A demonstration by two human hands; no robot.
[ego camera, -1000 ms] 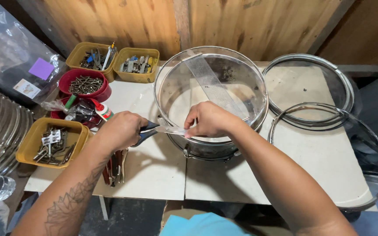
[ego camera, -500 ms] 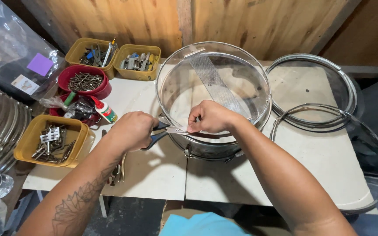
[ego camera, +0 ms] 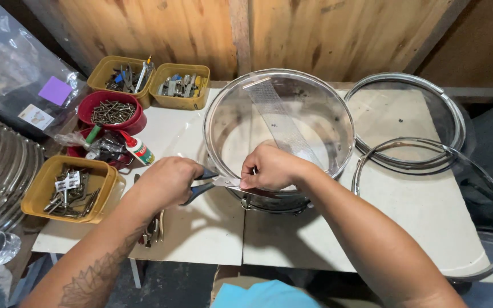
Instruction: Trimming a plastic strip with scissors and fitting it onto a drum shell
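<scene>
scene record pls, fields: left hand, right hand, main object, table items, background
left hand: left hand grips dark-handled pliers at the near rim of the drum
right hand: right hand pinches a clear plastic strip against that rim
main object: round metal drum shell with a see-through skin, on the white table
table items: two metal hoops at right; red bowl of screws; yellow trays of hardware; small glue bottle
background: wooden wall

Left hand (ego camera: 164, 182) gripping scissors (ego camera: 201, 185) at the clear drum shell (ego camera: 279, 134) rim, right hand (ego camera: 269, 167) pinching the rim, mid table (ego camera: 212, 228), metal hoops (ego camera: 429, 165) toward the right edge
</scene>
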